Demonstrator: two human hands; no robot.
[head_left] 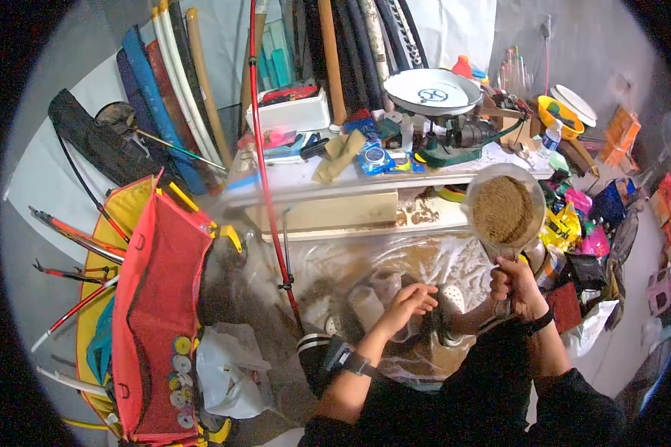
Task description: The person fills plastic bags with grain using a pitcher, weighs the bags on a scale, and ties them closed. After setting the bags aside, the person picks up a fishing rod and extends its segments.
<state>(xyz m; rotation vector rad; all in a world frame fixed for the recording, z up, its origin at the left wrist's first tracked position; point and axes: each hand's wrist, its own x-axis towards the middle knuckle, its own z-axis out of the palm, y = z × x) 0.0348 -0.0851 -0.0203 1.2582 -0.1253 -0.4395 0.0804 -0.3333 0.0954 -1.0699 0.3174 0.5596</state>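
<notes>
My right hand [520, 289] is wrapped round the handle of a round, pale scoop [504, 205] filled with brown, grainy material. The scoop is held up in front of the table's right part. My left hand [408, 307] holds nothing, its fingers stretched out to the right. Below it on the floor stands a dark, see-through tub [356, 287], with a pale cylinder-like container [367, 307] in it. Part of the tub is hidden by my hand and forearm.
A scale with a white dish [431, 94] stands on the white table [306, 182]. At left is a red and yellow bag [156, 298] beside a white plastic bag [232, 369]. A red pole [265, 164] rises in front. Packets and bags [563, 227] crowd the right side.
</notes>
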